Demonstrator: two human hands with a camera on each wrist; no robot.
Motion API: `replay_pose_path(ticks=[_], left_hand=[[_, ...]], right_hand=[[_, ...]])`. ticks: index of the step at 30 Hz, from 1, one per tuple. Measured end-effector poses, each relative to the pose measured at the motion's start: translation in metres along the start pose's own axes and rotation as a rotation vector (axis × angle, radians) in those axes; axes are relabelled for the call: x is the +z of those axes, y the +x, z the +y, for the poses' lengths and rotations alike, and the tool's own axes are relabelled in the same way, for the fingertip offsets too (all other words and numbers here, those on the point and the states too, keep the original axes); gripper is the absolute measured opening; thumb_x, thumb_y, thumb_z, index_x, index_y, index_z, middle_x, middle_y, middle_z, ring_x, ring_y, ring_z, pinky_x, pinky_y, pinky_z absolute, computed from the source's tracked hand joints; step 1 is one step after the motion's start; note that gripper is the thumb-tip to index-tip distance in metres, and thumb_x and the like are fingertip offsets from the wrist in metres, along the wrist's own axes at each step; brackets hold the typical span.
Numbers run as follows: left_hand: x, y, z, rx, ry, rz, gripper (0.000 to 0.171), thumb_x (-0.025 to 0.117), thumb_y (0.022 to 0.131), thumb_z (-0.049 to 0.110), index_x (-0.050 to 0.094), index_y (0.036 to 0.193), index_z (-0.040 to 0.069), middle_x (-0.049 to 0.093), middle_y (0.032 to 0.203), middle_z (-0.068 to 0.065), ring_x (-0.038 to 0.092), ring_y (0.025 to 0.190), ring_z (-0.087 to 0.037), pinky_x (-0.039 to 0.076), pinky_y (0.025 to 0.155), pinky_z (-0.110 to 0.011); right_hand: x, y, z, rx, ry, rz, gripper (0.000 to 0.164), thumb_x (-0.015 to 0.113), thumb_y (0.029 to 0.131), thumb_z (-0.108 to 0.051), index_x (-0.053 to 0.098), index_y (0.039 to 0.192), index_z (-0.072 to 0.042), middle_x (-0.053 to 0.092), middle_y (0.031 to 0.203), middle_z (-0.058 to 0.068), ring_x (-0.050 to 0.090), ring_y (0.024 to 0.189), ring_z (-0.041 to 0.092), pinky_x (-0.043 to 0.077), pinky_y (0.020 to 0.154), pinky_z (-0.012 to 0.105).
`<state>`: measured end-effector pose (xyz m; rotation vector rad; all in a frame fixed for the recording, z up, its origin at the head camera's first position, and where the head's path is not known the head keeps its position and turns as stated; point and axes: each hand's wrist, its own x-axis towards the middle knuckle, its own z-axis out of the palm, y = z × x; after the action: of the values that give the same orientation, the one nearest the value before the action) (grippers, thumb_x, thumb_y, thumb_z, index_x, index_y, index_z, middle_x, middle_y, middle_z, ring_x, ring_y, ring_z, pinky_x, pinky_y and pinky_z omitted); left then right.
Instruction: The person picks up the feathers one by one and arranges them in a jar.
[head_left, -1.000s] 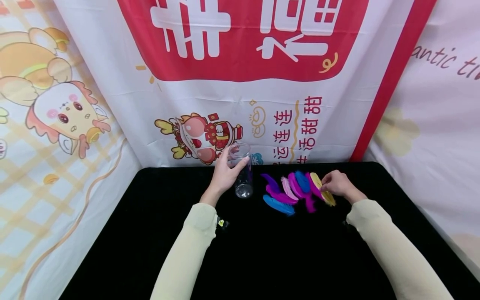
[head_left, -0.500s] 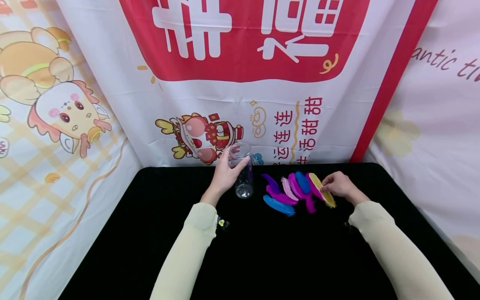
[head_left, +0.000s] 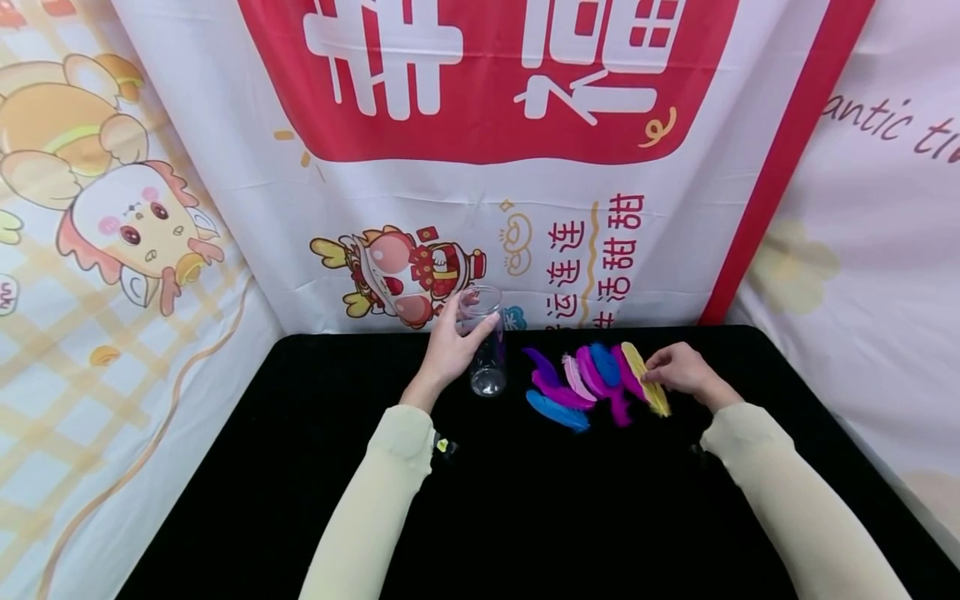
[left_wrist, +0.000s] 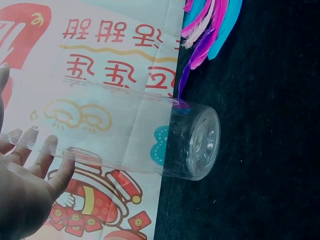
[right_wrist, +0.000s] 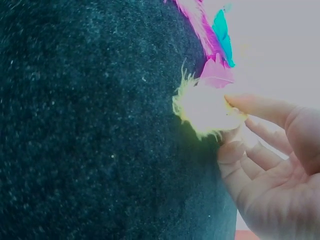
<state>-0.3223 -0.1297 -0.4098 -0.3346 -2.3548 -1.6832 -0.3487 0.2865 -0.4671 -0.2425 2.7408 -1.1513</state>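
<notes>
A tall clear plastic jar [head_left: 489, 367] stands near the back of the black table, and my left hand [head_left: 447, 350] grips its upper part, thumb on the near side. Its round base [left_wrist: 204, 142] shows in the left wrist view. My right hand [head_left: 678, 369] pinches a yellow feather [head_left: 645, 379] between thumb and fingers at the right end of a feather row. In the right wrist view the yellow feather [right_wrist: 202, 107] looks washed out by glare, its fluffy end towards the camera. Left of it lie magenta, pale pink and purple feathers, with a blue feather [head_left: 604, 364] on top.
A brighter blue feather [head_left: 557, 410] lies at the row's front left, and a purple feather [head_left: 542, 364] reaches nearest the jar. Behind the black table [head_left: 570, 508] hangs a red and white printed cloth [head_left: 480, 192]. More printed cloths flank it on both sides.
The yellow feather has shifted slightly and stands out more from the magenta one beside it, still in my right fingers. My left hand and the jar have stayed in place.
</notes>
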Motion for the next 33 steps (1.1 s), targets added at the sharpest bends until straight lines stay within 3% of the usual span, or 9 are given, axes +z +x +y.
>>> replay_pose_path(ticks=[8,23,33], left_hand=[[-0.002,0.001,-0.002,0.006,-0.01,-0.002,0.072,0.071,0.094,0.053,0.044,0.149,0.015,0.051,0.144,-0.005,0.048,0.136,-0.031,0.049,0.106,-0.045],[-0.001,0.0,0.0,0.015,0.011,0.002,0.066,0.07,0.095,0.051,0.046,0.147,0.019,0.053,0.142,-0.003,0.05,0.13,-0.025,0.05,0.105,-0.042],[0.0,0.001,-0.001,0.006,0.023,0.004,0.066,0.069,0.095,0.052,0.045,0.147,0.018,0.053,0.142,-0.003,0.05,0.131,-0.024,0.049,0.106,-0.041]], right_hand=[[-0.003,-0.003,-0.002,-0.015,0.042,-0.012,0.022,0.077,0.088,-0.007,0.073,0.1,0.01,0.069,0.076,0.004,0.058,0.063,0.013,0.052,0.057,0.031],[-0.013,-0.007,-0.004,0.011,0.067,-0.028,0.024,0.075,0.093,-0.012,0.072,0.104,0.009,0.071,0.083,0.006,0.061,0.071,0.018,0.053,0.058,0.033],[-0.013,-0.008,-0.008,0.015,0.116,-0.038,0.027,0.075,0.094,-0.013,0.07,0.106,0.011,0.073,0.091,0.008,0.065,0.073,0.015,0.06,0.068,0.037]])
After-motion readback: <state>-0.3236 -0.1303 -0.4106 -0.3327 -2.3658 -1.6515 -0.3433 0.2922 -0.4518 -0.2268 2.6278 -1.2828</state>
